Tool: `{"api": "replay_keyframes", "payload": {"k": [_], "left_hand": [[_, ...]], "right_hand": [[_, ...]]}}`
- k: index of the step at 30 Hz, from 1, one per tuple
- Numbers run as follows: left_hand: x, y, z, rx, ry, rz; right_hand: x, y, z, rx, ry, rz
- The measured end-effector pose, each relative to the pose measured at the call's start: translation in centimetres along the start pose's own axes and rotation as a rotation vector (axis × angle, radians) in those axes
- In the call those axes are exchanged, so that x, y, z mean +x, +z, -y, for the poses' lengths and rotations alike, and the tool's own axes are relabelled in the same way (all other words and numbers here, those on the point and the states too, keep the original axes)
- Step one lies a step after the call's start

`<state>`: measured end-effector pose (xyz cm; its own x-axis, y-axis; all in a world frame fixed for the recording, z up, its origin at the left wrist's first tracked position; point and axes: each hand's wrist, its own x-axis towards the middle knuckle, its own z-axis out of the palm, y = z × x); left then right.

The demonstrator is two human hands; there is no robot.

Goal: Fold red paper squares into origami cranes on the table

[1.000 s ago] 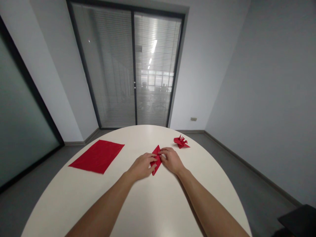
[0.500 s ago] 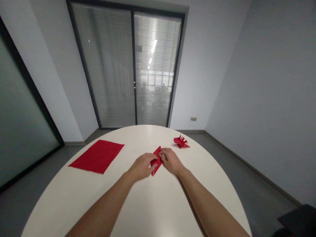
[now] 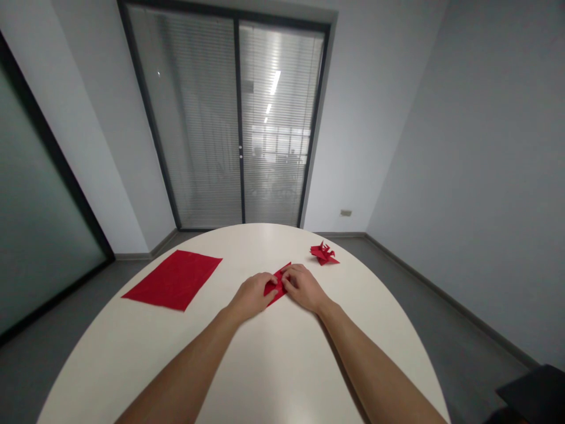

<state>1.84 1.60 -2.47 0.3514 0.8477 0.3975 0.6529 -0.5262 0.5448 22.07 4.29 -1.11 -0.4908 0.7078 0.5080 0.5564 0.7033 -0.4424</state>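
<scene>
A small folded piece of red paper (image 3: pixel 276 290) lies on the white table between my two hands, its far tip pointing away and to the right. My left hand (image 3: pixel 255 294) grips its left side, with the thumb and fingers curled at the edge. On the other side, my right hand (image 3: pixel 302 287) pinches the paper near its upper right part, fingers bent inward. Both hands partly cover the paper, so its exact folds are hidden.
A flat stack or sheet of red paper (image 3: pixel 174 280) lies on the left of the round white table (image 3: pixel 265 365). Folded red paper figures (image 3: pixel 323 253) sit at the far right, near the edge. A dark object (image 3: pixel 536 391) stands at the lower right.
The folded paper has turned clockwise a little, its near end swinging left and its far tip right. My left fingers have curled in closer around it.
</scene>
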Motion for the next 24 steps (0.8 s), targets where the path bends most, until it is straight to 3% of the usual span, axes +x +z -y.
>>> {"api": "replay_keyframes", "payload": {"k": [10,17,24], "left_hand": [[-0.2,-0.5,-0.6,0.085,0.02,0.01],[-0.3,-0.8,-1.1,0.124,0.079,0.026],[0.0,-0.3,-0.7,0.111,0.108,0.04]], "right_hand": [[-0.2,0.2,-1.1,-0.056,0.099,-0.022],[-0.2,0.1,-0.4,0.054,-0.05,0.062],[-0.2,-0.1,-0.1,0.051,-0.046,0.101]]}}
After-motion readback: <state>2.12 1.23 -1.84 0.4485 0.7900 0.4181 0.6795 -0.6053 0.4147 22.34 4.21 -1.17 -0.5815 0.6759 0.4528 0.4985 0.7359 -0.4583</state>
